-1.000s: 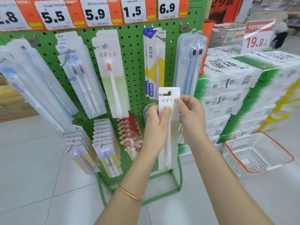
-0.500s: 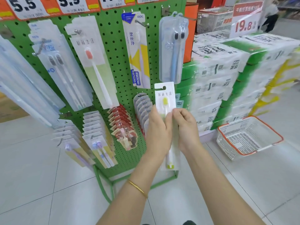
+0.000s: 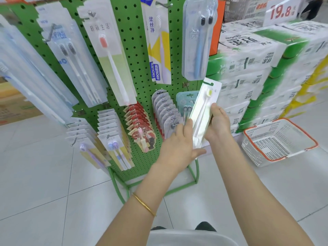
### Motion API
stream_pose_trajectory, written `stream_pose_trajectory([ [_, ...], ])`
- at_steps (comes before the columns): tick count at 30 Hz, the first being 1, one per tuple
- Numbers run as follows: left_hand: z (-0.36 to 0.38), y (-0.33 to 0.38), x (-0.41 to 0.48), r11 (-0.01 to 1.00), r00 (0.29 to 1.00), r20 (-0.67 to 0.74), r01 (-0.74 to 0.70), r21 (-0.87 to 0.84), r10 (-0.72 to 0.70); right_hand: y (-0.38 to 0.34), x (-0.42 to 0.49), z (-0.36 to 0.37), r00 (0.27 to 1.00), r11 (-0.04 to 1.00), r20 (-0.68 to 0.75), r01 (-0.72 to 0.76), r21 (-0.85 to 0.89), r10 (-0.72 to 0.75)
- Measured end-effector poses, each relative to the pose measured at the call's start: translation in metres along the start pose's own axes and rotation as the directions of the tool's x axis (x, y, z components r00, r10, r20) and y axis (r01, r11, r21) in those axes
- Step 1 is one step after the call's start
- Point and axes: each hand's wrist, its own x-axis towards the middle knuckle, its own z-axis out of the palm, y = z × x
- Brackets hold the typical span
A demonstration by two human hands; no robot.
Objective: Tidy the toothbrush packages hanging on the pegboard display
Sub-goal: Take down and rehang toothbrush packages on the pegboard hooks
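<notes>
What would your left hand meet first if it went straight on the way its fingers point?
Most likely the row of grey packages hanging just ahead of the left hand; its fingertips are blurred, so whether they already touch is unclear.

"19.8" on red-and-white price sign (image 3: 282, 11), "FROG" on yellow toothbrush package (image 3: 158, 48)

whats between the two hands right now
A toothbrush pack, tilted, held by the right hand, with the left hand beside its lower end. Seen in the head view.
</notes>
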Motion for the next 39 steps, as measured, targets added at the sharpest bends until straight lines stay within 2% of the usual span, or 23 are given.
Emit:
stream_pose_trajectory([
  [2, -0.002, -0.001, 0.0, 1.0, 1.0, 0.022, -0.001, 0.006, 0.001, -0.003, -0.001, 0.003, 1.0, 0.999, 0.003, 0.004, 0.045, -0.004],
  [5, -0.002, -0.005, 0.001, 0.996, 0.991, 0.131, 0.026, -0.083, -0.015, -0.001, -0.004, 0.004, 0.999, 0.998, 0.029, -0.03, 0.047, 0.029],
  [10, 0.004, -0.021, 0.011, 0.929, 0.949, 0.315, 0.126, -0.348, -0.01, 0.003, -0.003, 0.001, 0.966, 0.98, 0.171, -0.2, 0.019, 0.194],
  [12, 0.002, -0.026, 0.013, 0.909, 0.936, 0.351, 0.157, -0.386, -0.012, 0.004, -0.002, -0.002, 0.958, 0.976, 0.194, -0.216, 0.001, 0.212],
  [15, 0.0, -0.031, 0.015, 0.855, 0.93, 0.366, 0.208, -0.475, -0.023, 0.007, -0.003, -0.007, 0.964, 0.985, 0.208, -0.148, -0.092, 0.164],
  [19, -0.002, -0.029, 0.014, 0.595, 0.908, 0.418, 0.35, -0.724, -0.025, 0.006, -0.007, -0.005, 0.966, 0.978, 0.236, -0.061, -0.201, 0.109],
  [20, -0.003, -0.028, 0.014, 0.58, 0.908, 0.418, 0.359, -0.731, -0.035, 0.006, -0.007, -0.005, 0.959, 0.972, 0.265, -0.037, -0.231, 0.1],
  [23, -0.01, -0.03, 0.019, 0.671, 0.912, 0.402, 0.348, -0.655, -0.081, 0.001, -0.008, -0.005, 0.94, 0.956, 0.333, 0.029, -0.29, 0.072],
  [25, -0.019, -0.03, 0.024, 0.63, 0.905, 0.413, 0.38, -0.677, -0.102, -0.001, -0.01, -0.005, 0.919, 0.94, 0.388, 0.067, -0.335, 0.072],
  [27, -0.033, -0.029, 0.031, 0.559, 0.926, 0.352, 0.364, -0.745, -0.134, -0.003, -0.013, -0.004, 0.883, 0.921, 0.461, 0.103, -0.375, 0.089],
  [30, -0.053, -0.034, 0.046, 0.509, 0.959, 0.14, 0.25, -0.824, -0.245, -0.005, -0.015, -0.003, 0.827, 0.907, 0.547, 0.122, -0.403, 0.132],
  [35, -0.078, -0.038, 0.061, 0.479, 0.913, -0.153, 0.051, -0.877, -0.377, -0.007, -0.017, -0.001, 0.773, 0.904, 0.609, 0.118, -0.41, 0.176],
  [37, -0.083, -0.039, 0.061, 0.445, 0.898, -0.191, 0.005, -0.896, -0.396, -0.008, -0.018, 0.001, 0.756, 0.904, 0.627, 0.117, -0.411, 0.187],
  [39, -0.086, -0.039, 0.06, 0.382, 0.901, -0.162, 0.004, -0.924, -0.402, -0.008, -0.018, 0.003, 0.734, 0.906, 0.647, 0.107, -0.41, 0.207],
])
